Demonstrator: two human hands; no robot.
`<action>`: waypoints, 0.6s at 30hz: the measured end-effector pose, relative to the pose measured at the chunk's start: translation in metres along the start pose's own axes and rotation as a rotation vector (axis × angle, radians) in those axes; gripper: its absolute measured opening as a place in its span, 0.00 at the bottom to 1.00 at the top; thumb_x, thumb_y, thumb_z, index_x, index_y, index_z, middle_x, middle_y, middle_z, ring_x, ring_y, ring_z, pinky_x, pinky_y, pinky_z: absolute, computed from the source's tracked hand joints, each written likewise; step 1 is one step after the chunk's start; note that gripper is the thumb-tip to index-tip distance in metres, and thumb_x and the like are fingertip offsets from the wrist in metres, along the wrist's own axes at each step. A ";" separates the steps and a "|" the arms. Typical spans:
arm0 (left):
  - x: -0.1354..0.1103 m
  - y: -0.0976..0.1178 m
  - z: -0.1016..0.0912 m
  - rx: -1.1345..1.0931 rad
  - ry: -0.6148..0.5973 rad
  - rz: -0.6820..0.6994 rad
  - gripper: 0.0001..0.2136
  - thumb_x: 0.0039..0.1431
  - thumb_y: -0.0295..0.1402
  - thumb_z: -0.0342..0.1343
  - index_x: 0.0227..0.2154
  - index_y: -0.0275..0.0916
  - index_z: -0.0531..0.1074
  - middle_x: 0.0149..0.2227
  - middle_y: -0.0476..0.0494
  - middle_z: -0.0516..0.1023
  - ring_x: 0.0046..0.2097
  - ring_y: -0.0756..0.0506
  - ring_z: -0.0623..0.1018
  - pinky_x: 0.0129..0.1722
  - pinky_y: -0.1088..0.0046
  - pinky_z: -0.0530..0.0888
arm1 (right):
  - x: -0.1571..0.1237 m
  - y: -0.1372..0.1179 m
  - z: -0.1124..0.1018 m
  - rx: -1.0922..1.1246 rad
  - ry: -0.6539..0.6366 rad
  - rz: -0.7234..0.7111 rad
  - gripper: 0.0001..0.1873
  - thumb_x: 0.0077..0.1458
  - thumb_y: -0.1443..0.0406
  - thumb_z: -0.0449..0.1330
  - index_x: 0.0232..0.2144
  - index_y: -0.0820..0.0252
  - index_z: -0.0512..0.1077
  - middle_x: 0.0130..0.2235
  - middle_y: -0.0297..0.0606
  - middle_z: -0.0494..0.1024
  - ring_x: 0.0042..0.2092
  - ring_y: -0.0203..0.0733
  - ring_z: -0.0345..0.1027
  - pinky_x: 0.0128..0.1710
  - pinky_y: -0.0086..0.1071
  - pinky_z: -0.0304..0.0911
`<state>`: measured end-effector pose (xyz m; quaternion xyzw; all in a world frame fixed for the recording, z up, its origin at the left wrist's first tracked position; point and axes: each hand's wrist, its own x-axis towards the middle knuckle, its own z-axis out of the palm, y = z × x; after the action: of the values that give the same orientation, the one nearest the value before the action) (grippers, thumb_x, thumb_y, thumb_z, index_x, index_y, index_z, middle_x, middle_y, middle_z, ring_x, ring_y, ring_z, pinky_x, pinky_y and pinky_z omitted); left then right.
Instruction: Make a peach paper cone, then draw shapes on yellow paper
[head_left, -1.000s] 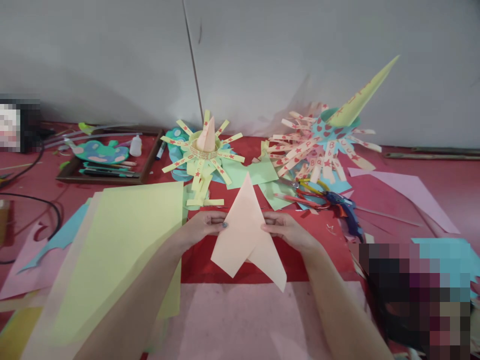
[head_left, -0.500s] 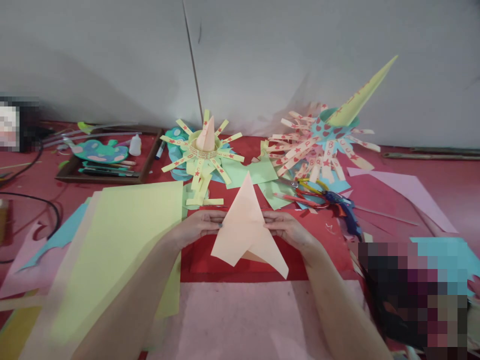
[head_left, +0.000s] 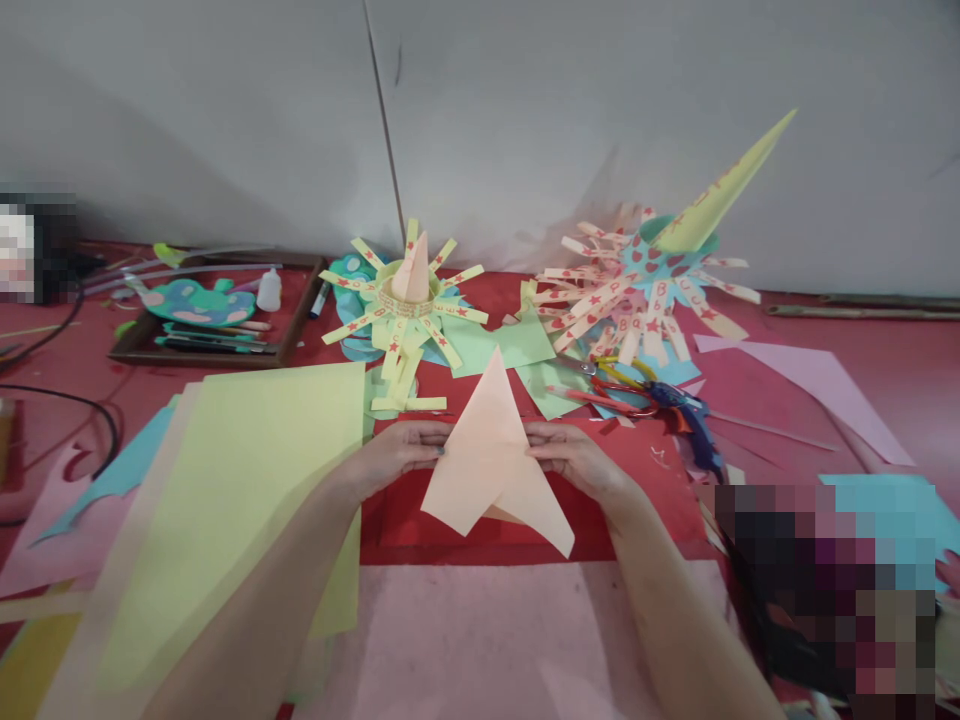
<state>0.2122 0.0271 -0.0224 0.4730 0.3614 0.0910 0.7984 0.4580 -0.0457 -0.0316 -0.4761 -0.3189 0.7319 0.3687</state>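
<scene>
A peach paper sheet (head_left: 491,455) rolled into a loose cone points away from me, its tip toward the wall. My left hand (head_left: 397,455) pinches its left edge and my right hand (head_left: 574,458) pinches its right edge, both with fingers closed on the paper. The cone hovers over a red sheet (head_left: 660,490) on the floor. Its open lower flaps hang toward me.
A stack of yellow-green sheets (head_left: 255,480) lies at my left. A pink sheet (head_left: 480,630) lies near me. Two finished paper hats (head_left: 409,300) (head_left: 660,270) stand by the wall. Scissors and a glue gun (head_left: 660,400) lie at right, a tray of tools (head_left: 210,315) at back left.
The cone's lower flaps have curled in tighter and both hands moved slightly away from me. Little else differs.
</scene>
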 end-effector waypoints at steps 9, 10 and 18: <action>-0.003 0.003 0.006 0.148 -0.018 0.036 0.17 0.51 0.33 0.55 0.46 0.40 0.69 0.47 0.43 0.74 0.47 0.43 0.73 0.48 0.64 0.67 | 0.000 0.002 0.002 -0.059 0.013 -0.035 0.21 0.44 0.65 0.60 0.44 0.56 0.71 0.44 0.39 0.75 0.44 0.44 0.69 0.43 0.37 0.63; -0.003 0.003 0.006 0.164 -0.011 0.045 0.17 0.51 0.33 0.54 0.46 0.40 0.69 0.47 0.43 0.74 0.47 0.43 0.73 0.48 0.65 0.67 | 0.000 0.002 0.003 -0.075 0.011 -0.044 0.21 0.45 0.64 0.60 0.45 0.56 0.70 0.45 0.39 0.75 0.44 0.44 0.69 0.43 0.37 0.63; -0.002 0.003 0.007 0.203 0.028 0.064 0.17 0.51 0.33 0.54 0.45 0.40 0.69 0.46 0.43 0.75 0.46 0.43 0.73 0.48 0.65 0.67 | -0.004 -0.005 0.010 -0.271 0.003 -0.095 0.19 0.47 0.60 0.60 0.43 0.58 0.71 0.40 0.38 0.77 0.40 0.44 0.70 0.42 0.37 0.62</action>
<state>0.2162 0.0226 -0.0173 0.5615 0.3647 0.0860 0.7378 0.4510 -0.0479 -0.0221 -0.5070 -0.4362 0.6633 0.3357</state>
